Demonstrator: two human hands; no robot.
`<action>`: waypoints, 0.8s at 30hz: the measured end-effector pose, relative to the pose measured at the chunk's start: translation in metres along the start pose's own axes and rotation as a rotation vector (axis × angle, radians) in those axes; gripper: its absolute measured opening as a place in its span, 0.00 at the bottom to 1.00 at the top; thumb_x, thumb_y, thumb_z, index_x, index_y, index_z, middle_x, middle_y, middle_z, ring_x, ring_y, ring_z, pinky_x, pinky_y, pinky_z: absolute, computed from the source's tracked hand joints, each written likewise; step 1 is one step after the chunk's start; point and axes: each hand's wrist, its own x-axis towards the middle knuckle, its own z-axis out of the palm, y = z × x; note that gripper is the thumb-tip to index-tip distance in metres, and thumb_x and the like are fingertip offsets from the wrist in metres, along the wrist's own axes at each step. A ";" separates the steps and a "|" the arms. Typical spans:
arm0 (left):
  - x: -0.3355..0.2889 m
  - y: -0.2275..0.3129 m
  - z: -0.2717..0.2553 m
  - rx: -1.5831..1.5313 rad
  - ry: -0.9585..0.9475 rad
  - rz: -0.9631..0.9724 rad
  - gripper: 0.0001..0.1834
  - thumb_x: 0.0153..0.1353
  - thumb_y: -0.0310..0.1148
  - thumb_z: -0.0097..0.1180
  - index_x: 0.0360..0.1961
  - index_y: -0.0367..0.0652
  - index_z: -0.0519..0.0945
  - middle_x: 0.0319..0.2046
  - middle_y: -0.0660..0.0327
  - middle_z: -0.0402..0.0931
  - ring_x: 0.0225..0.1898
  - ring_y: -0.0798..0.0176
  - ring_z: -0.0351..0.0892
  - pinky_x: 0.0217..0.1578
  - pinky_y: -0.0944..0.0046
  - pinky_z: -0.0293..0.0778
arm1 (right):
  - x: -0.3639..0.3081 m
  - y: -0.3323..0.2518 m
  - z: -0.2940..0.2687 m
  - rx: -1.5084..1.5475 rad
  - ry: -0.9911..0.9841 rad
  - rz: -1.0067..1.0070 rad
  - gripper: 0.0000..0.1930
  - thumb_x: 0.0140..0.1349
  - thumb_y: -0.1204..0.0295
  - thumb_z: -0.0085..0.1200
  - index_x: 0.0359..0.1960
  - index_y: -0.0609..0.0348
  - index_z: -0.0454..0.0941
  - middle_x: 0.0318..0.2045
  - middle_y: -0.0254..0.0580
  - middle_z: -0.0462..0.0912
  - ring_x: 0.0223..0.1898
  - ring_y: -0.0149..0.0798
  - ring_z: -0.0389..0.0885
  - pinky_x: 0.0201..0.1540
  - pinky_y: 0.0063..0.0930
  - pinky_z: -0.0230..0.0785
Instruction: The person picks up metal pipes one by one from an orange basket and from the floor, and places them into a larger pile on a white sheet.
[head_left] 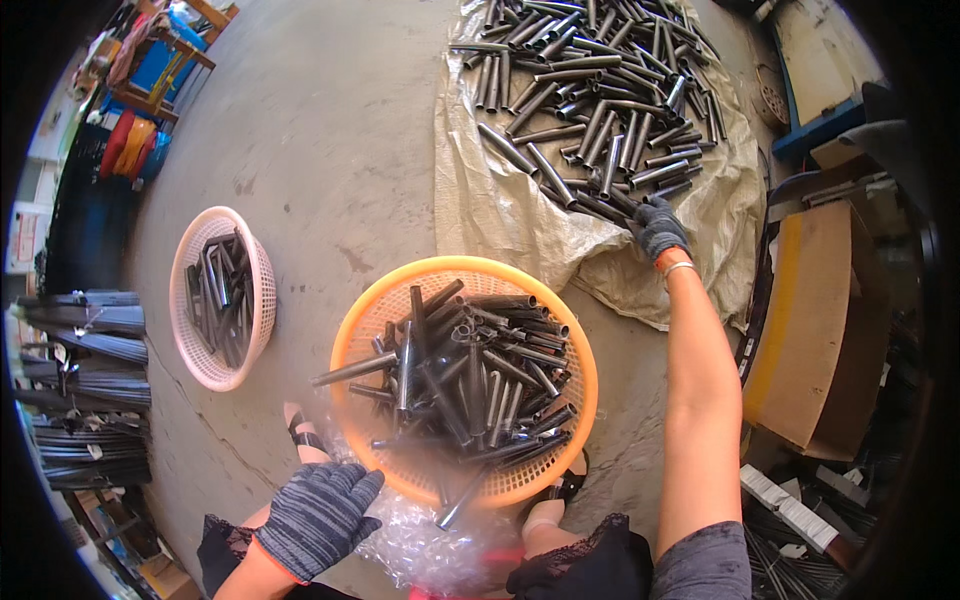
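A round orange plastic basket in front of me holds a loose heap of dark metal tubes, some sticking out past its rim. My left hand, in a grey striped glove, is open beside the basket's near left edge, its fingers stretched out and nothing in them. Clear plastic wrap lies crumpled next to it. Stretched far to the right, my right hand wears the same kind of glove. Its bent fingers close on a metal tube at the near edge of the spread pile; the fingertips are partly hidden.
A beige woven sheet bears many scattered tubes. To the left stands a pink basket with more tubes. Bundles of dark rods line the far left. A cardboard box and metal stock are at the right.
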 end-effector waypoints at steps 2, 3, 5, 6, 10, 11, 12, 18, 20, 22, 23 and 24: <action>-0.007 0.002 -0.001 0.023 -0.061 -0.065 0.26 0.51 0.41 0.64 0.49 0.39 0.76 0.38 0.53 0.76 0.42 0.50 0.76 0.43 0.54 0.73 | 0.006 -0.054 0.015 0.054 -0.043 0.029 0.12 0.47 0.66 0.67 0.33 0.55 0.82 0.51 0.58 0.74 0.48 0.59 0.75 0.53 0.41 0.68; 0.003 -0.002 0.006 0.001 -0.082 -0.035 0.26 0.51 0.41 0.64 0.49 0.39 0.76 0.38 0.54 0.76 0.42 0.51 0.76 0.43 0.54 0.73 | 0.001 -0.060 -0.013 0.053 -0.158 0.168 0.15 0.48 0.65 0.63 0.38 0.53 0.82 0.49 0.58 0.77 0.48 0.58 0.76 0.53 0.41 0.68; 0.004 -0.001 0.006 0.030 -0.086 -0.036 0.27 0.51 0.42 0.63 0.50 0.39 0.75 0.40 0.53 0.77 0.43 0.51 0.76 0.44 0.54 0.72 | -0.003 -0.102 -0.054 0.187 -0.282 0.475 0.18 0.50 0.63 0.58 0.44 0.51 0.81 0.44 0.57 0.81 0.48 0.57 0.79 0.53 0.41 0.70; 0.007 0.000 0.006 0.033 -0.093 -0.023 0.27 0.52 0.42 0.62 0.51 0.38 0.74 0.41 0.52 0.77 0.44 0.51 0.77 0.45 0.54 0.72 | -0.012 -0.087 -0.045 0.272 -0.214 0.456 0.19 0.50 0.63 0.57 0.45 0.52 0.81 0.41 0.57 0.81 0.47 0.57 0.79 0.51 0.42 0.70; -0.001 0.008 0.003 0.059 -0.139 -0.038 0.28 0.53 0.42 0.61 0.51 0.37 0.74 0.43 0.52 0.76 0.46 0.51 0.76 0.47 0.54 0.71 | -0.037 -0.069 0.024 0.161 -0.292 0.292 0.16 0.55 0.61 0.52 0.42 0.57 0.79 0.42 0.60 0.79 0.45 0.60 0.78 0.48 0.47 0.70; 0.000 0.005 0.008 0.056 -0.112 -0.013 0.27 0.53 0.42 0.61 0.51 0.38 0.74 0.42 0.53 0.76 0.46 0.51 0.76 0.46 0.54 0.71 | -0.050 -0.072 0.018 0.165 -0.275 0.282 0.15 0.57 0.62 0.52 0.41 0.58 0.79 0.42 0.60 0.79 0.45 0.61 0.77 0.47 0.48 0.70; 0.002 0.003 0.015 0.053 -0.084 0.013 0.27 0.53 0.42 0.61 0.51 0.38 0.74 0.42 0.54 0.77 0.45 0.52 0.76 0.45 0.54 0.72 | -0.061 -0.073 0.010 0.111 -0.268 0.219 0.14 0.57 0.64 0.52 0.41 0.58 0.78 0.41 0.60 0.78 0.44 0.61 0.77 0.46 0.48 0.70; 0.005 0.002 0.026 0.018 -0.015 0.099 0.26 0.55 0.43 0.61 0.51 0.38 0.74 0.42 0.52 0.77 0.45 0.49 0.76 0.48 0.52 0.71 | -0.116 -0.056 -0.009 0.334 0.203 -0.037 0.04 0.59 0.75 0.56 0.34 0.60 0.76 0.34 0.50 0.78 0.36 0.49 0.78 0.41 0.39 0.71; -0.011 0.006 0.017 -0.020 0.023 0.033 0.26 0.56 0.43 0.60 0.52 0.38 0.74 0.43 0.51 0.77 0.46 0.48 0.76 0.49 0.52 0.70 | -0.122 -0.109 -0.034 0.878 -0.056 0.149 0.02 0.62 0.76 0.54 0.35 0.60 0.75 0.33 0.42 0.78 0.34 0.39 0.76 0.41 0.33 0.71; -0.025 0.004 0.013 -0.146 0.076 -0.011 0.27 0.58 0.42 0.61 0.54 0.38 0.73 0.46 0.49 0.76 0.49 0.46 0.74 0.53 0.53 0.69 | -0.140 -0.163 -0.065 1.319 -0.269 0.183 0.01 0.64 0.76 0.52 0.36 0.60 0.75 0.32 0.35 0.76 0.34 0.30 0.74 0.41 0.27 0.70; -0.028 0.003 0.008 -0.230 0.088 -0.049 0.27 0.58 0.42 0.61 0.55 0.38 0.73 0.47 0.49 0.75 0.51 0.47 0.73 0.53 0.54 0.68 | -0.150 -0.186 -0.082 1.493 -0.333 0.123 0.01 0.66 0.76 0.52 0.37 0.59 0.74 0.31 0.31 0.76 0.35 0.26 0.72 0.41 0.24 0.69; -0.016 0.001 0.008 -0.338 0.088 -0.045 0.28 0.58 0.42 0.62 0.56 0.38 0.72 0.49 0.50 0.75 0.52 0.48 0.73 0.54 0.54 0.67 | -0.166 -0.195 -0.108 1.473 -0.427 0.104 0.02 0.65 0.76 0.53 0.38 0.59 0.74 0.32 0.31 0.76 0.35 0.27 0.72 0.42 0.24 0.69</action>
